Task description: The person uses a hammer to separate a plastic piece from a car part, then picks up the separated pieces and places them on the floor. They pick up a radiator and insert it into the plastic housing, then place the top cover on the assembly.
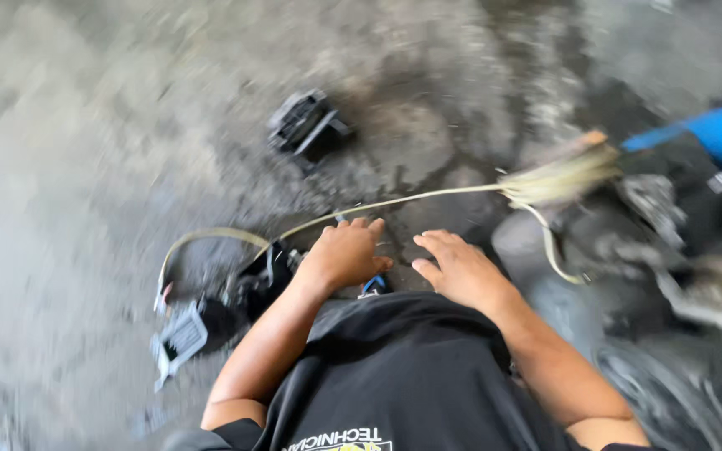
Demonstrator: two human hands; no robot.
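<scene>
Fingers of your left hand (346, 253) curl down over a small blue-and-black part (373, 286) on the stained grey concrete floor (85, 167); whether they grip it is unclear. Your right hand (460, 269) rests open, fingers spread, just beside it. A pale yellowish strap (394, 202) runs past your fingertips.

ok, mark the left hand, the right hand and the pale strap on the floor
left hand (346, 255), head view, on the back of the hand.
right hand (459, 267), head view, on the back of the hand.
pale strap (394, 202), head view, on the straight run above the hands.
</scene>
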